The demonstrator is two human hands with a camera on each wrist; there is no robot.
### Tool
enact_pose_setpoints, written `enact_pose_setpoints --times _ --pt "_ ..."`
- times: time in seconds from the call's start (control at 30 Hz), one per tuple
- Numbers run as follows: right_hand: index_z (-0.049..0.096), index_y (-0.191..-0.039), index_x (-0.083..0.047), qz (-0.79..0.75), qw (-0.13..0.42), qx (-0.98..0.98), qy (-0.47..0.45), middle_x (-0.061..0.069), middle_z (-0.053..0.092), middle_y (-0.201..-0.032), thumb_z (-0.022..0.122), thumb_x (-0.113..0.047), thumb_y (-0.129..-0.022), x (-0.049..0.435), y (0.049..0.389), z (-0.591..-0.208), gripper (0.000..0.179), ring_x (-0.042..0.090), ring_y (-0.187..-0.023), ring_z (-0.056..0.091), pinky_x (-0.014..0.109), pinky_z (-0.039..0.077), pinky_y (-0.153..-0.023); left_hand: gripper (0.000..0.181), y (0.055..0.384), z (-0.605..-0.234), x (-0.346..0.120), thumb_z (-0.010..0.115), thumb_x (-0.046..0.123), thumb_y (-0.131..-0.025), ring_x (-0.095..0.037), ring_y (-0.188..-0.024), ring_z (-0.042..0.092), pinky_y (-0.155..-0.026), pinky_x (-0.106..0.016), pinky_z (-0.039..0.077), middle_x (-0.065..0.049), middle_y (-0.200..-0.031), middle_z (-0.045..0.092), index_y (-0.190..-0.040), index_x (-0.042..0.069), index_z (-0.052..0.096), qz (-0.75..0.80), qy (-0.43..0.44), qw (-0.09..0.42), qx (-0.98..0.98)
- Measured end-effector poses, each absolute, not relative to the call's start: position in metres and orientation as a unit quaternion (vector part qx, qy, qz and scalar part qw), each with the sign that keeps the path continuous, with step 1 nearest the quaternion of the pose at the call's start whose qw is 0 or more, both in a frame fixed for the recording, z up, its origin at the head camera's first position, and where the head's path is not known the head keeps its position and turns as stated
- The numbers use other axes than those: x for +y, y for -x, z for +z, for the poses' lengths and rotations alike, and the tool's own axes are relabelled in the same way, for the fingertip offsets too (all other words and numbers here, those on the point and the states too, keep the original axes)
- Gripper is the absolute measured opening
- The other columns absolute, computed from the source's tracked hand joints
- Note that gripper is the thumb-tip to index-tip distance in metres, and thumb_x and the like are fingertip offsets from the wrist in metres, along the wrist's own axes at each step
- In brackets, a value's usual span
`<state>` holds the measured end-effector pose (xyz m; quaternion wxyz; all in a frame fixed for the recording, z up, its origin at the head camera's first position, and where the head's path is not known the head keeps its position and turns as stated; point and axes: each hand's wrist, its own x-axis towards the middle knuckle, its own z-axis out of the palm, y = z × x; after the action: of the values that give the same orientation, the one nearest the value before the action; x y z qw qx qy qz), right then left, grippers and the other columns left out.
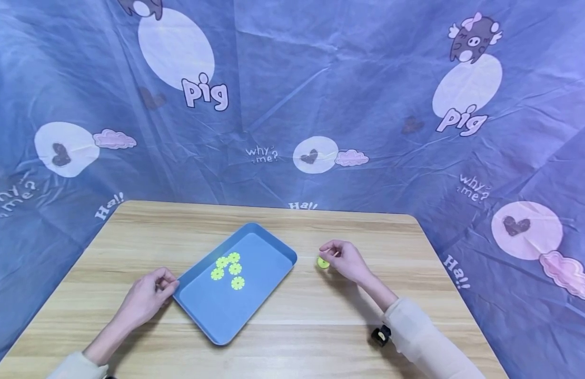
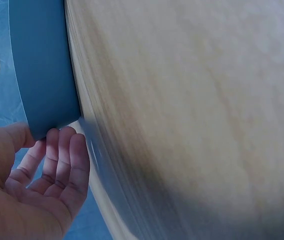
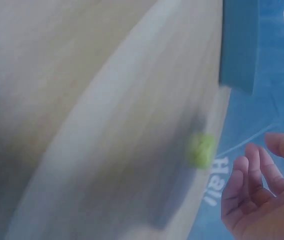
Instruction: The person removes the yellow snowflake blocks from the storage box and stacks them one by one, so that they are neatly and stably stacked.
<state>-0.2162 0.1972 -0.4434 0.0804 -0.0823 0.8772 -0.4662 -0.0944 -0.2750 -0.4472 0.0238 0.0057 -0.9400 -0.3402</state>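
Note:
A blue rectangular tray (image 1: 268, 258) lies at an angle on the table, with several yellow-green flower-like notched discs (image 1: 237, 283) flat inside it. My left hand (image 1: 144, 296) holds the tray's left corner; in the left wrist view, its thumb is against the outer wall (image 2: 44, 65) and the fingertips meet the lower edge. Right of the tray, my right hand (image 1: 347, 261) hovers over one more yellow-green disc (image 1: 323, 262). In the right wrist view that disc (image 3: 201, 151) is blurred and sits apart from the loosely bent fingers, which have nothing between them.
The wooden table (image 1: 320, 337) has a blue printed cloth (image 1: 283, 105) hanging behind it and along both sides. A small black device (image 1: 381, 335) is at the right sleeve's cuff. Table surface lies between the tray and the single disc.

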Motion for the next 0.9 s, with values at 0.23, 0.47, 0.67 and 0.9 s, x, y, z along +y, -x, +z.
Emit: enact_pose_setpoints --times 0.23,0.47,0.67,0.9 --pt "0.076 -0.107 -0.005 -0.444 0.055 0.887 0.117 0.009 0.073 -0.085 0.077 -0.015 -0.095 0.177 0.21 -0.431 0.015 0.019 -0.072 0.063 0.022 0.049 -0.063 0.005 0.095 -0.447 -0.275 0.071 0.012 -0.098 0.002 -0.068 0.053 -0.063 -0.022 0.045 0.002 -0.082 0.069 -0.095 0.009 0.069 -0.339 -0.007 0.02 -0.941" --pt "0.075 -0.107 -0.006 -0.432 0.041 0.885 0.171 0.006 0.073 -0.085 0.075 -0.018 -0.096 0.155 0.203 -0.424 0.016 0.01 -0.072 0.059 0.021 0.048 -0.065 0.004 0.095 -0.446 -0.276 0.071 0.011 -0.098 0.001 -0.069 0.053 -0.064 -0.022 0.045 0.001 -0.083 0.069 -0.096 0.008 0.069 -0.335 -0.008 0.017 -0.942" --pt "0.076 -0.113 -0.006 -0.383 0.034 0.888 0.251 0.001 0.074 -0.089 0.075 -0.02 -0.097 0.134 0.197 -0.423 0.021 0.01 -0.077 0.064 0.022 0.052 -0.069 0.004 0.096 -0.446 -0.276 0.071 0.011 -0.097 0.0 -0.072 0.054 -0.065 -0.022 0.046 0.001 -0.085 0.07 -0.095 0.008 0.07 -0.33 -0.007 0.02 -0.944" --pt "0.075 -0.118 -0.015 -0.294 0.015 0.904 0.309 -0.003 0.076 -0.1 0.075 -0.03 -0.098 0.108 0.19 -0.425 0.025 0.014 -0.092 0.069 0.027 0.054 -0.081 0.003 0.096 -0.446 -0.277 0.072 0.011 -0.097 -0.001 -0.073 0.055 -0.066 -0.022 0.046 0.001 -0.085 0.07 -0.097 0.008 0.07 -0.327 -0.01 0.015 -0.945"
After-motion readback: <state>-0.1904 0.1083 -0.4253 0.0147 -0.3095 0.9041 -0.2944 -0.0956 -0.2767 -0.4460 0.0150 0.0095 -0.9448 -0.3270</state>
